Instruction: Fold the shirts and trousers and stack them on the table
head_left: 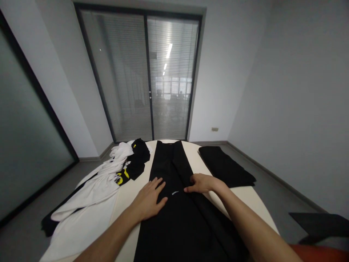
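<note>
A long black garment (pixel 166 225) with a small white mark on it lies stretched out in front of me, its far end near the far table edge. A strip of it is folded lengthwise along the right side. My left hand (pixel 151 198) rests flat on the garment's left part, fingers spread. On the right, my right hand (pixel 200 183) has its fingers curled at the folded strip, with the thumb extended toward the white mark. The fingertips of that hand are partly hidden, but they appear closed on the cloth.
A folded black cloth (pixel 225 165) lies at the table's right edge. On the left is a loose heap of white clothing (pixel 100 182) and black clothing with yellow print (pixel 136 165). The pale rounded table (pixel 256 200) carries all this. A black chair part (pixel 321 223) stands at lower right.
</note>
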Demonstrator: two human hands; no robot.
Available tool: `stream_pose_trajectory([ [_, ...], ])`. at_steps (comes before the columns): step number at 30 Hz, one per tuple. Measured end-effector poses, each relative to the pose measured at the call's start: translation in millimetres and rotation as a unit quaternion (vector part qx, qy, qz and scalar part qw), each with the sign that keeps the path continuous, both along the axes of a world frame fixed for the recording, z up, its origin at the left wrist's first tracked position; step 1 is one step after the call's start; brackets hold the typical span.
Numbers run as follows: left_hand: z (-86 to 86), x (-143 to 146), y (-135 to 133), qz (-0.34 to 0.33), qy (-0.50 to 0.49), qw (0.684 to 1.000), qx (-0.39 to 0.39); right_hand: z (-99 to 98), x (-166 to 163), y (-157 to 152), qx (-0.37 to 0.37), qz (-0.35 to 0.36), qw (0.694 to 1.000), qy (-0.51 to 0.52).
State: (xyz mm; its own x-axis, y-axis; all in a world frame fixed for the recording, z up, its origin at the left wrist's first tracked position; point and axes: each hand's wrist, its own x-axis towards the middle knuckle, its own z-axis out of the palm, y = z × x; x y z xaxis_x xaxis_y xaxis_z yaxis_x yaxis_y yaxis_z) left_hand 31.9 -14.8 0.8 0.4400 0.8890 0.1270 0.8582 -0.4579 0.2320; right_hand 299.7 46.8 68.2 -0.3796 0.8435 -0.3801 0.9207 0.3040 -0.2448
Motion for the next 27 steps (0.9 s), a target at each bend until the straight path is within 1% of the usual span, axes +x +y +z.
stream_pose_trajectory([
  [2,-2.7,-2.0,3.0,-0.008,-0.006,1.000,-0.008,0.4,8.0,-2.4,-0.049,0.034,0.997,0.053],
  [4,-4.5,-3.6,4.5,-0.017,-0.006,1.000,-0.017,-3.3,14.3,-5.0,-0.074,0.053,0.987,0.131],
  [6,-5.6,-4.4,4.3,-0.024,-0.004,0.999,-0.023,-8.8,17.7,-8.9,-0.104,0.053,0.969,0.216],
  [8,-6.4,-4.4,3.3,-0.024,-0.003,0.999,-0.024,-12.9,18.2,-14.4,-0.163,0.044,0.945,0.280],
  [10,-7.0,-3.9,2.4,-0.022,0.000,0.999,-0.024,-13.4,16.9,-20.8,-0.231,0.038,0.928,0.291],
  [12,-8.1,-3.2,2.0,-0.018,0.006,0.999,-0.026,-10.1,15.4,-27.3,-0.257,0.038,0.932,0.253],
  [15,-12.0,-2.1,1.9,-0.005,0.008,1.000,-0.024,-2.4,14.5,-35.2,-0.254,0.047,0.948,0.184],
  [17,-15.5,-0.5,2.0,0.009,0.007,1.000,-0.015,0.1,14.4,-38.0,-0.258,0.054,0.948,0.179],
  [18,-16.9,0.8,2.2,0.018,0.007,1.000,-0.010,-0.3,14.3,-38.5,-0.265,0.058,0.943,0.194],
  [20,-17.9,4.6,3.0,0.036,0.006,0.999,0.006,-4.2,14.0,-37.3,-0.275,0.066,0.924,0.258],
  [22,-15.8,9.6,3.8,0.053,0.003,0.998,0.028,-10.9,13.8,-34.2,-0.256,0.066,0.906,0.331],
  [23,-13.7,12.0,4.1,0.059,0.000,0.998,0.038,-14.4,14.0,-32.3,-0.233,0.060,0.905,0.351],
  [25,-8.8,15.9,3.8,0.061,-0.009,0.997,0.050,-19.9,15.1,-29.2,-0.191,0.047,0.918,0.345],
  [27,-5.0,17.4,2.1,0.046,-0.021,0.997,0.050,-22.2,16.6,-28.1,-0.178,0.043,0.935,0.303],
])
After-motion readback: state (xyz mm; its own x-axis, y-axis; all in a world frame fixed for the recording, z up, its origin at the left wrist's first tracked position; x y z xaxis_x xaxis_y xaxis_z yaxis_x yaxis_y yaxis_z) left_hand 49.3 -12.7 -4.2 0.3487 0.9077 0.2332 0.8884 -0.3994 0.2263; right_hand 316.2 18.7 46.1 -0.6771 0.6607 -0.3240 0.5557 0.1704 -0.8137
